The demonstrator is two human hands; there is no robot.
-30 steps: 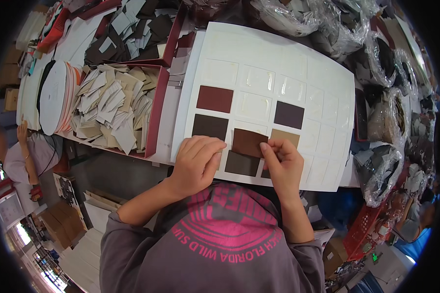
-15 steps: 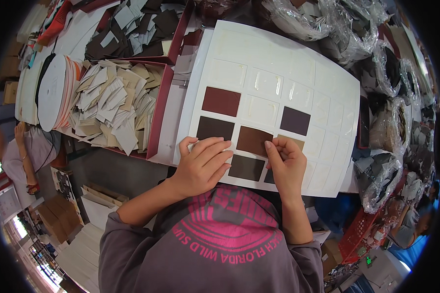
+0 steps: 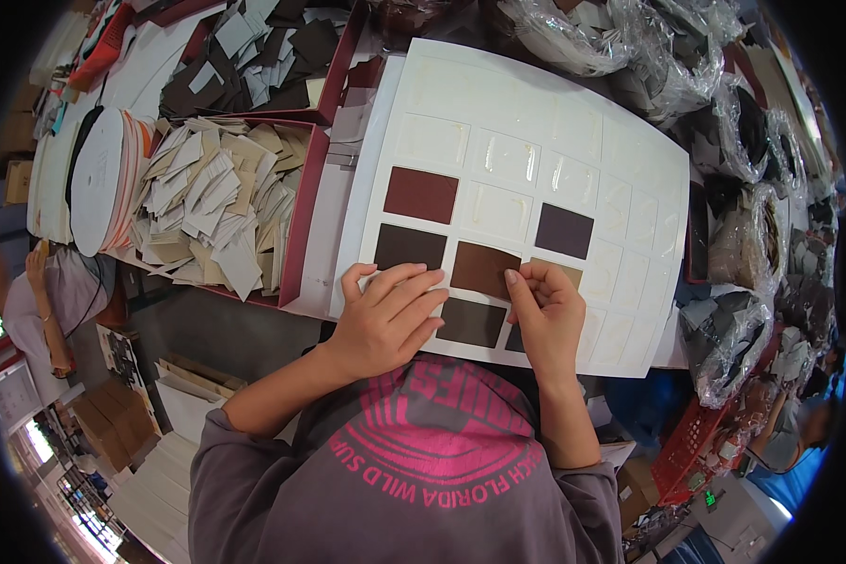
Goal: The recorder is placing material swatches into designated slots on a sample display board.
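A white sample board (image 3: 503, 85) with rows of outlined cells lies before me, shiny glue strokes showing in several of them. My right hand (image 3: 552, 315) pinches the right edge of a brown swatch (image 3: 482, 267) between thumb and forefinger, the swatch lying in its cell. Spread over the lower left of the board, my left hand (image 3: 385, 318) has its fingers outstretched beside a dark brown swatch (image 3: 411, 245). A maroon swatch (image 3: 421, 195), a dark purple one (image 3: 564, 231) and a grey-olive one (image 3: 470, 322) sit in other cells. My right hand partly covers a beige swatch (image 3: 571, 273) and another dark one.
Left of the board stands a red-sided box (image 3: 303, 226) heaped with beige swatches (image 3: 221, 202); behind it, another holds dark and grey pieces (image 3: 254, 56). Clear plastic bags (image 3: 714, 348) of swatches line the right side. Ribbon reels (image 3: 100, 183) and a person (image 3: 56, 291) are at far left.
The board and boxes appear very slightly farther left in the picture. Both hands keep nearly the same pose, with the right still pinching the brown swatch.
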